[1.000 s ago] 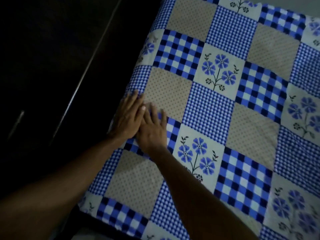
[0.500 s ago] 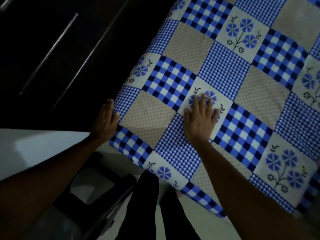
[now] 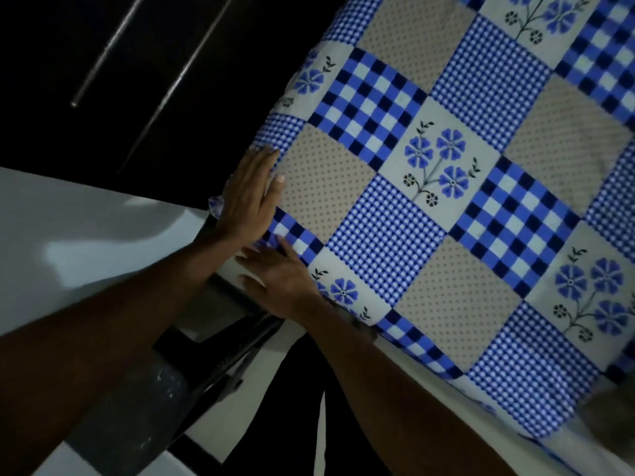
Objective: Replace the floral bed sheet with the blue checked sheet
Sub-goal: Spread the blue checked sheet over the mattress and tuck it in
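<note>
Item: blue checked sheet [image 3: 446,207], patchwork print of large blue-and-navy checks, fine blue gingham, beige dotted squares and white squares with blue flower sprigs. Location: spread flat over the top of the bed [image 3: 429,376], filling the right and upper part of the head view, with its near border hanging over the bed's side. Condition: surface lies smooth. A small crumple of the cloth sticks out at the corner, just beside the left wrist. Left hand [image 3: 249,197]: flat and palm down at the corner of the bed, fingers straight and held together, pointing up along the sheet's left edge. The thumb lies on a beige dotted square and the fingertips reach a fine gingham patch. It holds nothing. Right hand [image 3: 278,280]: just below the left hand and nearly touching it, at the same corner, palm down, fingers straight and slightly apart. They point leftward past the sheet's edge, while the thumb rests on a large-check patch. Whether any cloth is caught under the fingers cannot be told. Both forearms are bare and enter from the lower left and lower centre. Surroundings: dark wardrobe [image 3: 171,97] at upper left, close beside the bed, with a long metal handle [image 3: 103,56] running aslant; pale glossy floor [image 3: 68,235] at left; a dark-framed object [image 3: 220,341] of uncertain kind on the floor under the forearms; the person's dark trouser legs [image 3: 302,407] at the bottom centre, next to the bed's side.
</note>
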Demonstrator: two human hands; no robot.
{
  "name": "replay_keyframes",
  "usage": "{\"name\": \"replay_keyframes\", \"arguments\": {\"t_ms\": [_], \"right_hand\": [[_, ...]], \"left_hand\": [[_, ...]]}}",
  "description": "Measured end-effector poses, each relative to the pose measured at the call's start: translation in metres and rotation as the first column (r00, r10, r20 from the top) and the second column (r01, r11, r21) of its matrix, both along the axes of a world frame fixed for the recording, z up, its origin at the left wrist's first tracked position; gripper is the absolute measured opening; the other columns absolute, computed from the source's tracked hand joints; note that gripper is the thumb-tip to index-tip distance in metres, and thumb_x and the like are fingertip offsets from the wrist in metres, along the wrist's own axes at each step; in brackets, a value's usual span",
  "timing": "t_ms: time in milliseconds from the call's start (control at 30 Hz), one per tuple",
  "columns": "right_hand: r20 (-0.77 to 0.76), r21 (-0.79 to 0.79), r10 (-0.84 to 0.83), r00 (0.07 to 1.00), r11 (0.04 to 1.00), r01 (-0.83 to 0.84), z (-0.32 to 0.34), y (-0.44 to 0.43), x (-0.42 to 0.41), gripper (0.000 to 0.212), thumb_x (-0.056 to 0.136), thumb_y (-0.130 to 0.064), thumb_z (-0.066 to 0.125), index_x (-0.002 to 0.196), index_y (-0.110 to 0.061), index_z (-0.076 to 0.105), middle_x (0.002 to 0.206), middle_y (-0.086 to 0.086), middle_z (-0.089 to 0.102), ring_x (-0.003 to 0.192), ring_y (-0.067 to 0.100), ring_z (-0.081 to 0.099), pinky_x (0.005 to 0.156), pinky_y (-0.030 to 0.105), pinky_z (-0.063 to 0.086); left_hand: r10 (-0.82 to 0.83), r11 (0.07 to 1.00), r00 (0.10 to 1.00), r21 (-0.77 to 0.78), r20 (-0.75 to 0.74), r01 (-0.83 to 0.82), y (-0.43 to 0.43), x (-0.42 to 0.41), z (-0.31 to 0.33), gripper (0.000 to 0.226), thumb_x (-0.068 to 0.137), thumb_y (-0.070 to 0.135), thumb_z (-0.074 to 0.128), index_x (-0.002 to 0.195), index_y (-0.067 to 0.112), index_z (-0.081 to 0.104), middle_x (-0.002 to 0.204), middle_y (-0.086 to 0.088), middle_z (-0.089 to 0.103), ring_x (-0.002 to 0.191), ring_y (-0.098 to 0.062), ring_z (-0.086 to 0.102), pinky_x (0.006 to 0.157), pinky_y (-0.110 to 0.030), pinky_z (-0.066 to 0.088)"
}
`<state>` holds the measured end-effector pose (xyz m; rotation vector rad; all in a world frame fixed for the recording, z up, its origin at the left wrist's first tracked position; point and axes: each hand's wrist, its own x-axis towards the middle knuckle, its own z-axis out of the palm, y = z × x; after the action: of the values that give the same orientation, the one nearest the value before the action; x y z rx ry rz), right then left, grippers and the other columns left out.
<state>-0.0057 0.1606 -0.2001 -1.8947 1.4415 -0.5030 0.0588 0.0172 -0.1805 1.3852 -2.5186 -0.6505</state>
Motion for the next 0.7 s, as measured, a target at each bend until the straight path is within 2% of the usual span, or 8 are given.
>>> {"name": "replay_keyframes", "arguments": {"t_ms": [67, 100, 167, 267, 333, 433, 533, 700], "right_hand": [[0.228, -0.073, -0.319, 0.920, 0.937, 0.343, 0.008, 0.018, -0.032, 0.030, 0.100, -0.022, 0.053, 0.120, -0.008, 0.070, 0.120, 0.009, 0.070, 0.112, 0.029, 0.061, 0.103, 0.042, 0.043], [0.268, -0.092, -0.456, 0.849, 0.865, 0.494, 0.012, 0.026, -0.055, 0.027, 0.099, -0.019, 0.053, 0.114, -0.007, 0.072, 0.112, 0.009, 0.072, 0.103, 0.029, 0.063, 0.092, 0.042, 0.049], [0.216, -0.139, -0.654, 0.725, 0.714, 0.686, 0.020, 0.042, -0.114, 0.024, 0.099, -0.017, 0.054, 0.110, -0.007, 0.072, 0.109, 0.008, 0.072, 0.099, 0.025, 0.063, 0.086, 0.042, 0.051], [-0.045, -0.157, -0.841, 0.539, 0.538, 0.828, 0.013, 0.062, -0.203, 0.032, 0.102, -0.028, 0.052, 0.126, -0.010, 0.064, 0.129, 0.011, 0.065, 0.119, 0.027, 0.058, 0.100, 0.048, 0.047], [-0.274, -0.140, -0.865, 0.420, 0.468, 0.873, 0.001, 0.074, -0.247, 0.047, 0.104, -0.042, 0.045, 0.141, -0.015, 0.051, 0.149, 0.011, 0.049, 0.138, 0.030, 0.044, 0.111, 0.052, 0.037], [-0.462, -0.063, -0.818, 0.344, 0.418, 0.906, -0.009, 0.094, -0.284, 0.060, 0.103, -0.056, 0.031, 0.154, -0.024, 0.034, 0.164, 0.005, 0.024, 0.152, 0.027, 0.018, 0.122, 0.053, 0.014], [-0.534, -0.041, -0.813, 0.233, 0.300, 0.953, -0.013, 0.123, -0.291, 0.060, 0.103, -0.059, 0.025, 0.157, -0.032, 0.023, 0.167, 0.001, 0.012, 0.154, 0.022, 0.007, 0.123, 0.054, 0.000], [-0.570, -0.019, -0.821, -0.015, -0.005, 1.000, -0.018, 0.191, -0.252, 0.063, 0.102, -0.060, 0.026, 0.159, -0.033, 0.016, 0.168, 0.003, 0.005, 0.154, 0.025, 0.005, 0.121, 0.060, 0.003]], "left_hand": [[-0.077, 0.997, 0.996, -0.005, 0.048, 0.077, 0.002, -0.011, -0.006, 0.066, 0.104, 0.051, 0.021, 0.145, 0.004, 0.043, 0.153, -0.016, 0.038, 0.145, -0.030, 0.029, 0.120, -0.042, 0.023], [-0.120, 0.993, 0.991, -0.006, 0.062, 0.120, 0.004, -0.019, -0.009, 0.066, 0.104, 0.050, 0.022, 0.145, 0.003, 0.043, 0.153, -0.017, 0.038, 0.145, -0.031, 0.029, 0.120, -0.043, 0.023], [-0.233, 0.972, 0.969, -0.023, 0.082, 0.235, 0.007, -0.043, -0.013, 0.062, 0.105, 0.047, 0.026, 0.144, 0.001, 0.043, 0.152, -0.017, 0.040, 0.144, -0.031, 0.032, 0.119, -0.046, 0.025], [-0.405, 0.914, 0.913, -0.016, 0.056, 0.407, 0.018, -0.088, -0.017, 0.056, 0.105, 0.042, 0.031, 0.146, 0.004, 0.043, 0.152, -0.014, 0.041, 0.144, -0.030, 0.033, 0.118, -0.047, 0.027], [-0.486, 0.874, 0.874, 0.019, 0.023, 0.486, 0.027, -0.123, -0.020, 0.056, 0.105, 0.043, 0.033, 0.149, 0.010, 0.040, 0.157, -0.010, 0.034, 0.148, -0.027, 0.025, 0.119, -0.045, 0.023], [-0.628, 0.777, 0.776, -0.011, 0.049, 0.629, 0.045, -0.181, -0.023, 0.055, 0.105, 0.044, 0.034, 0.151, 0.014, 0.037, 0.161, -0.006, 0.026, 0.151, -0.024, 0.015, 0.122, -0.045, 0.014], [-0.723, 0.679, 0.674, -0.025, 0.152, 0.734, 0.075, -0.230, -0.023, 0.057, 0.104, 0.049, 0.030, 0.152, 0.018, 0.035, 0.163, -0.003, 0.022, 0.152, -0.024, 0.010, 0.121, -0.052, 0.009], [-0.770, 0.589, 0.565, -0.010, 0.298, 0.808, 0.129, -0.249, -0.037, 0.064, 0.103, 0.055, 0.025, 0.157, 0.022, 0.016, 0.166, -0.002, 0.006, 0.153, -0.025, 0.001, 0.116, -0.065, 0.006]]}}
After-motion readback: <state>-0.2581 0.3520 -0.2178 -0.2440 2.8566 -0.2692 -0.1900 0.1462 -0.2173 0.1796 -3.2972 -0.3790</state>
